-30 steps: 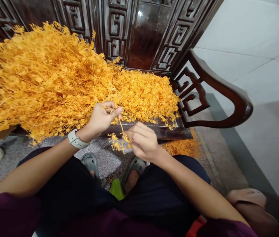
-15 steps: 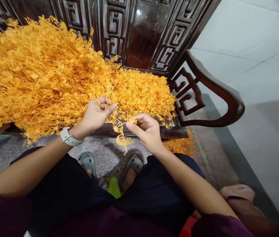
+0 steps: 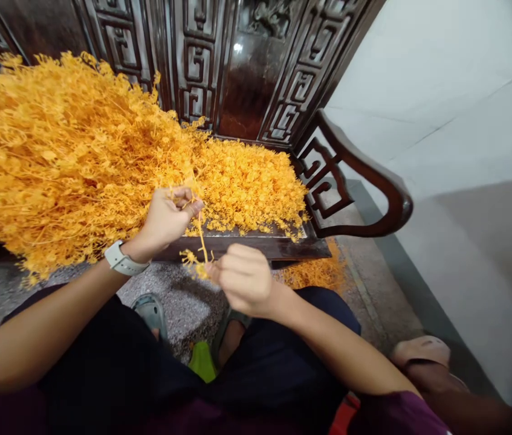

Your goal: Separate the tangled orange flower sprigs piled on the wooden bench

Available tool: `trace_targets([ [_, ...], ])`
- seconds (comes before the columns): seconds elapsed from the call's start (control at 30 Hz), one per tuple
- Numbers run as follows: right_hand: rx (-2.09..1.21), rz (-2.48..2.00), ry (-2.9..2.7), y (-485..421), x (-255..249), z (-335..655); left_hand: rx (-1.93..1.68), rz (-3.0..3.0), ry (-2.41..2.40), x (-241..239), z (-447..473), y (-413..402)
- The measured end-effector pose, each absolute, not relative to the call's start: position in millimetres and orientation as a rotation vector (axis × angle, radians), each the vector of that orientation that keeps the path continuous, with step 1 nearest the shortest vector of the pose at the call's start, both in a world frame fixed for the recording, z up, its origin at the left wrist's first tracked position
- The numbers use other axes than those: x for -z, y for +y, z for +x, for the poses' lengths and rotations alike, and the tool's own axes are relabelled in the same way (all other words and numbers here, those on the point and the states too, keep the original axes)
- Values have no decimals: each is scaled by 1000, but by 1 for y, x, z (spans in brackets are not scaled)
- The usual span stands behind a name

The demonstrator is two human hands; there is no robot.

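Observation:
Between my hands a thin orange plastic flower sprig (image 3: 202, 238) hangs almost straight down. My left hand (image 3: 171, 214), with a pale watch on its wrist, pinches the sprig's upper part between thumb and fingers. Lower and to the right, my right hand (image 3: 243, 278) is closed on the sprig's lower end, where small curly florets stick out past the fingertips. Behind my left hand rises a large heap of orange sprigs (image 3: 69, 163). A lower pile of orange florets (image 3: 249, 187) lies to its right on the bench.
The dark carved wooden bench (image 3: 256, 249) has a curved armrest (image 3: 364, 193) on the right. More orange pieces (image 3: 314, 272) lie on the floor beneath it. Something green (image 3: 202, 361) is between my feet. Another person's foot (image 3: 421, 350) shows at the lower right.
My right hand has moved down and slightly left, closing round the sprig's lower end. The sprig now runs straight between both hands. My left hand still pinches the upper part.

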State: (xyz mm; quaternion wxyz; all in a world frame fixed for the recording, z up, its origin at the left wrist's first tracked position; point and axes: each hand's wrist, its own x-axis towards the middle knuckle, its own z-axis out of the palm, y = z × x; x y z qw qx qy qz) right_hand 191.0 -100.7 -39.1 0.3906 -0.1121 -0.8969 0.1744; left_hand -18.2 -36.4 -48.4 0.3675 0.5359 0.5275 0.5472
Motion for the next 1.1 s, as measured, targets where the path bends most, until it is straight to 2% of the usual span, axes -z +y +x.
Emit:
trace_targets([
  [0.17,-787,484,-2571,-146,30,177,-1540,1235,1480,50,-40,-8],
  [0.27,-1063,643,-2782,-146,28,181,-1551,1235,1434,45,-43,-1],
  [0.37,-1620,559,-2526,-103,21,199,-1485,1229,1408,44,-33,-7],
  [0.43,-1893,119,-2025,-59,18,212,-1418,1230,1394,45,-26,-13],
  [0.47,-1853,-228,-1636,-37,20,217,-1396,1236,1385,46,-23,-16],
  [0.57,-1719,-714,-1066,8,36,223,-1304,1287,1375,46,-18,-22],
  [0.67,-1776,-995,-670,11,57,217,-1241,1348,1373,47,-13,-26],
  [0.77,-1866,-981,-836,-14,66,203,-1219,1303,1342,51,-8,-29],
  [0.93,-1543,-931,-1542,-41,60,189,-1252,1100,1273,57,-6,-31],
  [1.1,-1477,-846,-1869,-50,64,189,-1411,978,1177,50,-8,-28],
])
